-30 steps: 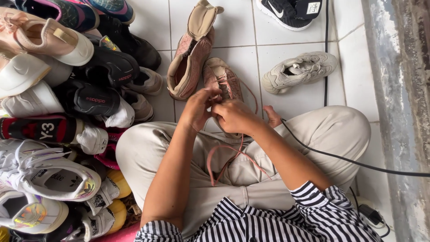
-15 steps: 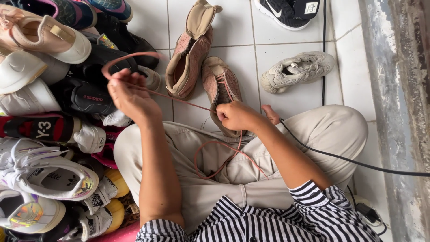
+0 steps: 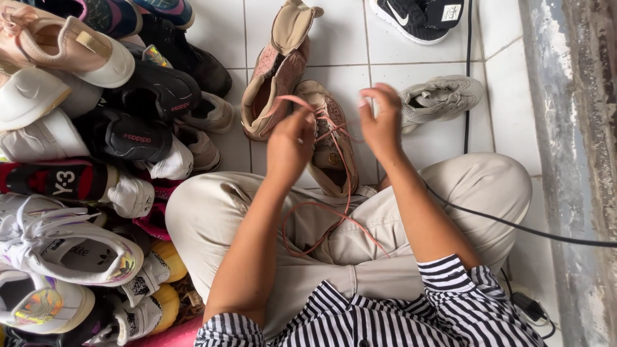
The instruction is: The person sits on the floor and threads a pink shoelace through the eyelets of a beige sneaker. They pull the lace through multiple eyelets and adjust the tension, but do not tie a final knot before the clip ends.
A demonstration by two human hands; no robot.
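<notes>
pink lace (image 3: 334, 222), beige-pink sneaker (image 3: 331, 144), striped black-white shirt (image 3: 385, 315)

No packages, signs or screens show, only small labels on shoes. A white rectangular label (image 3: 453, 11) sits on the tongue of the black sneaker (image 3: 405, 14) at the top right. A flat tan tab (image 3: 94, 44) lies across the pale pink shoe (image 3: 61, 48) at the top left. A white tongue label (image 3: 137, 286) (printed in black) pokes from the pile at the lower left. A small round gold badge (image 3: 334, 158) marks the tan shoe (image 3: 329, 128) in the middle.
</notes>
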